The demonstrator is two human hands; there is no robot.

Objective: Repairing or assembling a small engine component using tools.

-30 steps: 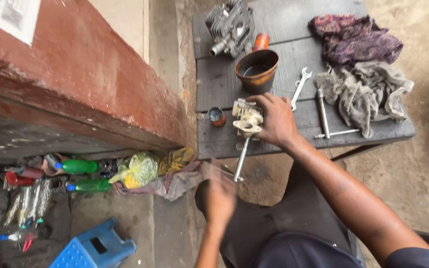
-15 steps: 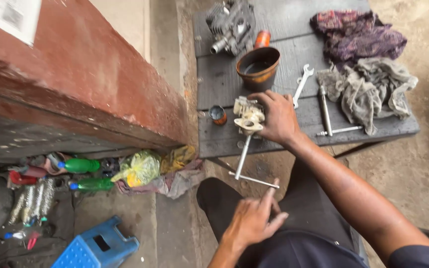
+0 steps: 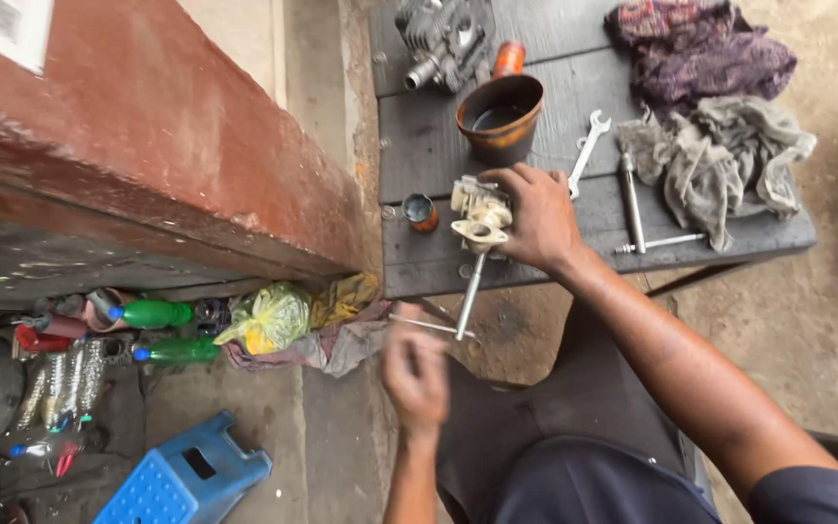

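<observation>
Presently, right hand [image 3: 535, 215] at centre frame, fingers closed around a cream-coloured carburettor body [image 3: 478, 214] resting on the front edge of the dark wooden tabletop [image 3: 429, 146]. T-handle wrench [image 3: 466, 299] engaged under the carburettor body, shaft running down and left past the tabletop edge, crossbar just above the left hand [image 3: 416, 374]. Left hand at lower centre, blurred; fingers curled, close below the crossbar, contact not determinable, grip state not determinable.

On the tabletop, upper centre: brown bowl [image 3: 499, 114] holding dark liquid, just above the right hand. Behind the bowl: small engine cylinder [image 3: 444, 39] and an orange can [image 3: 507, 58]. Left of the carburettor body: small rusty round cap [image 3: 420, 212]. Right of the hand: open-ended spanner [image 3: 586, 153], lying diagonally, and a second T-handle wrench [image 3: 635, 209]. Upper right: grey rag [image 3: 720, 155], partly over the tabletop, with a purple cloth [image 3: 700, 53] behind it.

On the floor, lower left: blue plastic stool [image 3: 186, 475], two green bottles [image 3: 152, 314], yellow plastic bag [image 3: 269, 318]. Upper left: red-brown wall ledge [image 3: 147, 146].
</observation>
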